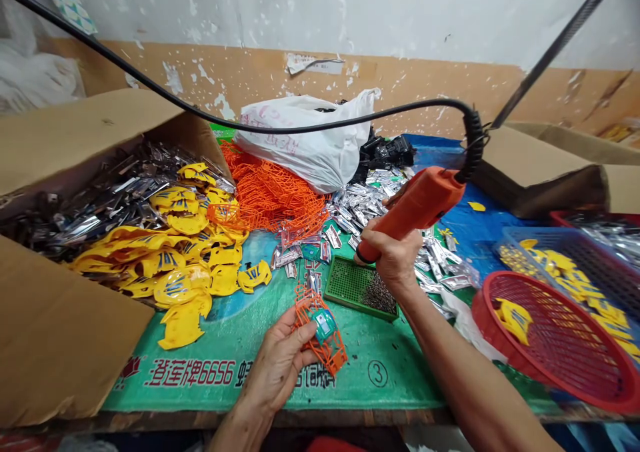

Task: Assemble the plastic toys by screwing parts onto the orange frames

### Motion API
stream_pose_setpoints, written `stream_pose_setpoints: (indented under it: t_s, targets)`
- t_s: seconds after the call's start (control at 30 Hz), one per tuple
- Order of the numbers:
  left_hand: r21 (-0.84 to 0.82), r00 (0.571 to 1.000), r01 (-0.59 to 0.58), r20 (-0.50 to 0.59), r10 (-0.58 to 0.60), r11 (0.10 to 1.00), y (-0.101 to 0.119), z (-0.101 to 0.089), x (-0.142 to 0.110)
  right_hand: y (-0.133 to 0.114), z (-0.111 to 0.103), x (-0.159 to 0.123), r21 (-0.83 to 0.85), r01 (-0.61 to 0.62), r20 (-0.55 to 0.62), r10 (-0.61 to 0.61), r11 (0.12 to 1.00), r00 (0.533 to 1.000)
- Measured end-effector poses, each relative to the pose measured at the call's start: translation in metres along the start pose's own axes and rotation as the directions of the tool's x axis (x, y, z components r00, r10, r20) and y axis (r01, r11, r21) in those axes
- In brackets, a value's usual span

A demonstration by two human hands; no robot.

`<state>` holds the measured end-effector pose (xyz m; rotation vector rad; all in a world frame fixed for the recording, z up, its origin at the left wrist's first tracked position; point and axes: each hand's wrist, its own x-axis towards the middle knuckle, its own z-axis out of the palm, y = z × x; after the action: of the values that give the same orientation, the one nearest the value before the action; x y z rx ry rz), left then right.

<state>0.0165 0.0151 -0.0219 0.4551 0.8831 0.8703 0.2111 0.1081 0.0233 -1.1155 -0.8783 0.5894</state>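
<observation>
My left hand [281, 351] pinches an orange plastic lattice frame [334, 357] above the front of the table. Set in this frame is a teal-green piece [325, 324], with my thumb pressed at its edge. My right hand [397, 259] is wrapped around an orange electric screwdriver [417, 205], tilted with its lower end over a green tray [345, 275]. Small dark screws [383, 295] are heaped at the tray's right end. The screwdriver's tip is hidden; I cannot tell whether it touches a screw.
Yellow car-body shells [185, 285] spill from a cardboard box [65, 332] at left. Orange frames [275, 192] pile behind, under a white bag [305, 145]. Silver pieces [365, 202] spread beyond the tray. A red basket [555, 345] stands right. The black cable [280, 131] arches across.
</observation>
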Motion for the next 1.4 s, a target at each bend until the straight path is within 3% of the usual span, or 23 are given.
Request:
stream_pose_setpoints:
  t_s: [0.33, 0.5, 0.6, 0.73, 0.9, 1.4]
  targets:
    - [0.014, 1.000, -0.012, 0.011, 0.012, 1.000, -0.004, -0.003, 0.001, 0.003, 0.000, 0.000, 0.016, 0.022, 0.013, -0.023, 1.000, 1.000]
    - [-0.026, 0.999, -0.034, -0.017, 0.034, 0.999, -0.003, 0.000, -0.002, -0.026, -0.002, -0.004, 0.138, 0.035, 0.017, -0.038, 0.990, 0.999]
    - [-0.080, 0.999, -0.041, -0.031, 0.039, 0.996, -0.003, 0.001, -0.002, -0.055, -0.003, -0.024, 0.313, -0.022, 0.142, -0.024, 0.950, 0.990]
    - [-0.148, 0.999, -0.032, -0.044, 0.025, 0.988, -0.002, -0.002, 0.001, -0.076, -0.002, -0.061, 0.358, -0.175, 0.346, 0.044, 0.917, 0.937]
    - [-0.182, 0.998, -0.050, -0.050, 0.041, 0.982, -0.002, -0.003, 0.002, -0.072, 0.002, -0.085, 0.384, -0.201, 0.406, 0.031, 0.901, 0.913]
    - [-0.162, 0.998, -0.047, -0.036, 0.041, 0.986, -0.006, -0.004, 0.002, -0.065, 0.003, -0.090, 0.422, -0.274, 0.467, 0.052, 0.864, 0.883]
